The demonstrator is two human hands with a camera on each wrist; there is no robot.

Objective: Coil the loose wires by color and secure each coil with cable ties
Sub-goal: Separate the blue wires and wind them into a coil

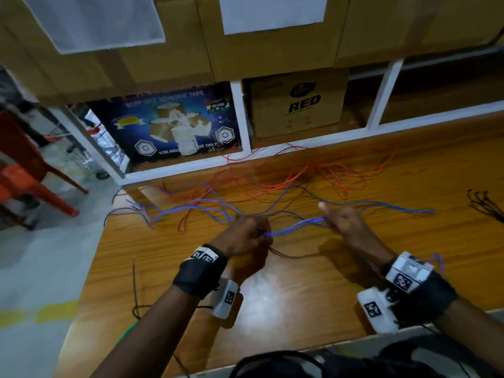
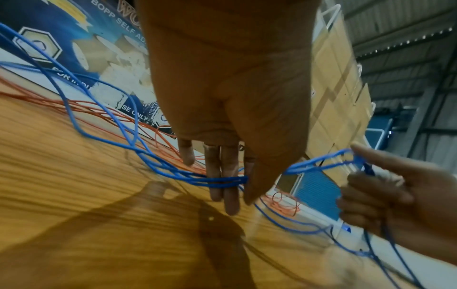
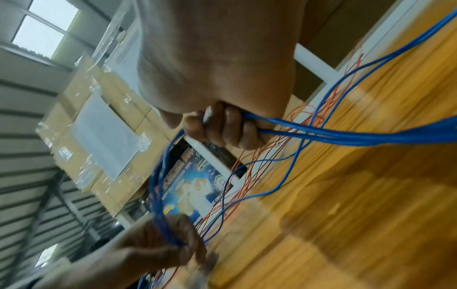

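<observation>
Several blue wires (image 1: 294,225) run in a bundle between my two hands over the wooden table (image 1: 272,301). My left hand (image 1: 245,236) grips the bundle at its left; in the left wrist view the wires (image 2: 173,172) cross its fingers (image 2: 230,195). My right hand (image 1: 341,222) holds the same bundle, thumb stuck up; its fingers (image 3: 222,129) curl round the blue wires (image 3: 346,136). The loose blue ends trail off to both sides. Red wires (image 1: 272,173) lie tangled behind them. Thin dark wires (image 1: 482,205) lie at the table's right edge.
A white shelf frame (image 1: 242,118) stands along the table's back, holding a blue tape box (image 1: 169,124) and a brown carton (image 1: 297,105). Large cartons sit above. A red chair (image 1: 27,173) is on the floor at left. A dark wire (image 1: 135,282) hangs over the left table edge.
</observation>
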